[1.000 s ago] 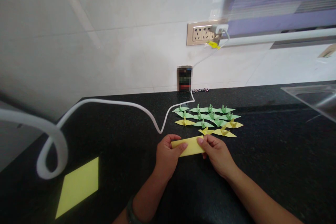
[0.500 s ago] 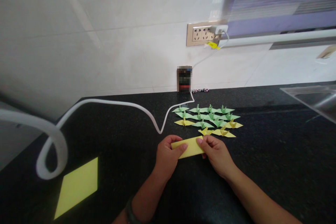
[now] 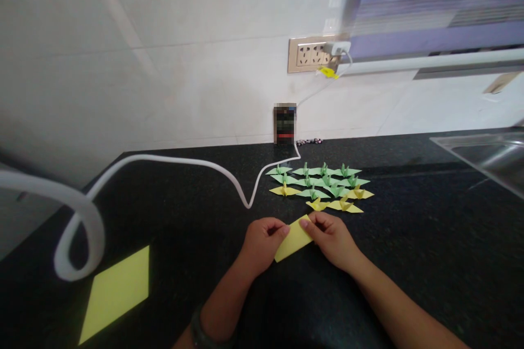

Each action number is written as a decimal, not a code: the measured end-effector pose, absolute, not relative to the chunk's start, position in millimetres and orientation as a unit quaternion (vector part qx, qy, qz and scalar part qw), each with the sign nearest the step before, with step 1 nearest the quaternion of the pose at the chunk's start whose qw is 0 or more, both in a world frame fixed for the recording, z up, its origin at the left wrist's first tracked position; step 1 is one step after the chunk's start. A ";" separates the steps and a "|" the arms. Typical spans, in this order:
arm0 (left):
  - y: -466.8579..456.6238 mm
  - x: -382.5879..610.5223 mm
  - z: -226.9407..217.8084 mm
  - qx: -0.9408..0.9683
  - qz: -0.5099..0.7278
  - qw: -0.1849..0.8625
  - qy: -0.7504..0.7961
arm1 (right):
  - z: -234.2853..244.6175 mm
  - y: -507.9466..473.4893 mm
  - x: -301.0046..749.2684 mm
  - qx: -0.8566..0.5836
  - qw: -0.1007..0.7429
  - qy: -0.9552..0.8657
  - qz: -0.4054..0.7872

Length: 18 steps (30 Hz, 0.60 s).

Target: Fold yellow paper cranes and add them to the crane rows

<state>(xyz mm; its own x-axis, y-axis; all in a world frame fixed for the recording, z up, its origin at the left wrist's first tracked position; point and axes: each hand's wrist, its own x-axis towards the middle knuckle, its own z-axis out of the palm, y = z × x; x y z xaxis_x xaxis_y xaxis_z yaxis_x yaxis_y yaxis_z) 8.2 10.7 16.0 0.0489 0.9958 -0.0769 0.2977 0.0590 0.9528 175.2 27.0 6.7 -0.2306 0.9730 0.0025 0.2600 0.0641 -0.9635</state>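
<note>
A folded strip of yellow paper [image 3: 293,240] is held between my two hands, just above the dark countertop. My left hand [image 3: 262,242] pinches its left side, thumb on top near the upper edge. On the right end, my right hand [image 3: 329,237] grips it with the thumb pressed on the face and the fingers behind. Beyond my hands stand rows of folded paper cranes, with green cranes [image 3: 326,180] at the back and yellow cranes [image 3: 344,205] nearer me. A flat yellow paper sheet [image 3: 118,294] lies on the counter at the left.
A white cable [image 3: 196,162] loops across the counter [image 3: 184,212] from the left to a blurred-out device [image 3: 285,124] leaning on the wall. A beaded strand [image 3: 310,141] lies beside it. At the right is a metal sink [image 3: 491,158]; a wall socket [image 3: 303,54] holds a white plug.
The yellow strip has tilted more steeply, its left end lowered toward me. My left hand has shifted its pinch along the upper edge; my right hand keeps hold.
</note>
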 end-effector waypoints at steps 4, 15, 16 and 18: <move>9.3 9.2 14.1 0.550 0.416 0.428 0.584 | 6.4 23.4 165.4 -0.471 0.419 -0.530 0.567; 4.6 18.7 6.4 0.483 0.479 0.406 0.610 | -3.2 11.8 143.1 -0.462 0.471 -0.432 0.615; 5.4 17.7 6.2 0.477 0.486 0.398 0.615 | -3.8 12.5 144.1 -0.469 0.474 -0.433 0.607; 6.6 15.9 5.6 0.467 0.496 0.388 0.620 | -4.1 13.2 146.0 -0.480 0.476 -0.436 0.595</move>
